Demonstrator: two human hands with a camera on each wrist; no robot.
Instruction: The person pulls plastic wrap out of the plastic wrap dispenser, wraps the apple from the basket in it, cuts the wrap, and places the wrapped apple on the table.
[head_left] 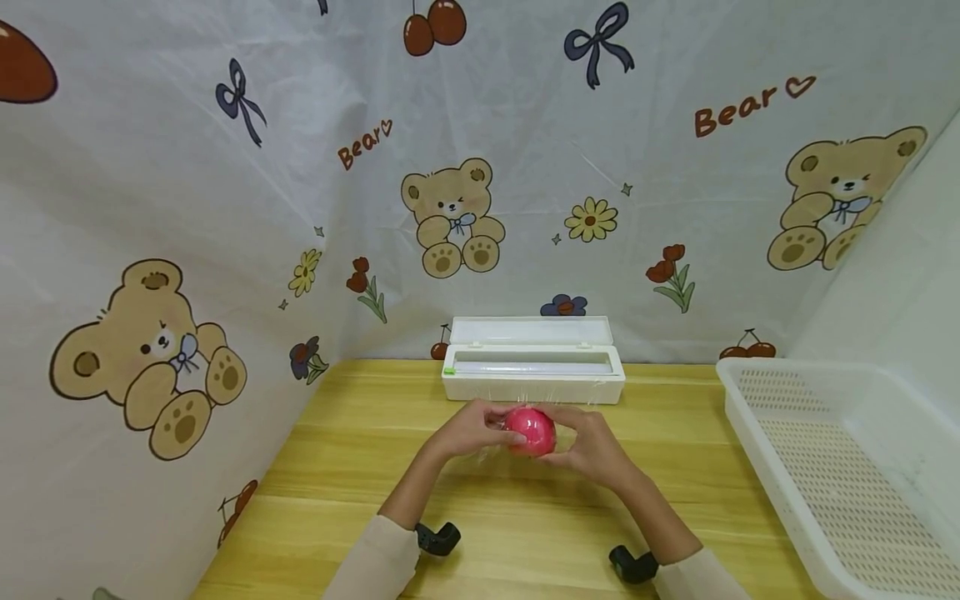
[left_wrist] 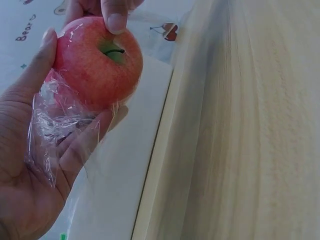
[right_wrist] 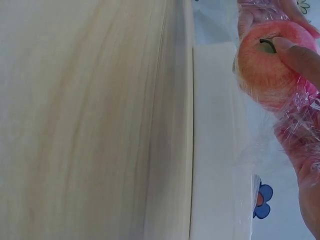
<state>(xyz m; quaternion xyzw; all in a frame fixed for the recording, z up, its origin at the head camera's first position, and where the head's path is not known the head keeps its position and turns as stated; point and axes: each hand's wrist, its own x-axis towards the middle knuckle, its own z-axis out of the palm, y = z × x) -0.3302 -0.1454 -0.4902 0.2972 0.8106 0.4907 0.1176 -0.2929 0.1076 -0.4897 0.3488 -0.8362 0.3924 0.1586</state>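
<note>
A red apple with a dark stem is held in front of me, above the table and just before the white box. Clear cling film lies crumpled against its side in the left wrist view. My left hand grips the apple from the left, thumb on the near side and fingers behind. From the right, my right hand holds it too. One thumb lies by the stem in the right wrist view. Bunched film also shows between the apple and the palm there. The far side of the apple is hidden.
Behind the hands stands a long white cling film box, its lid raised and a roll inside. At the right is a white perforated plastic basket. The wooden table meets a bear-patterned cloth at the back and left.
</note>
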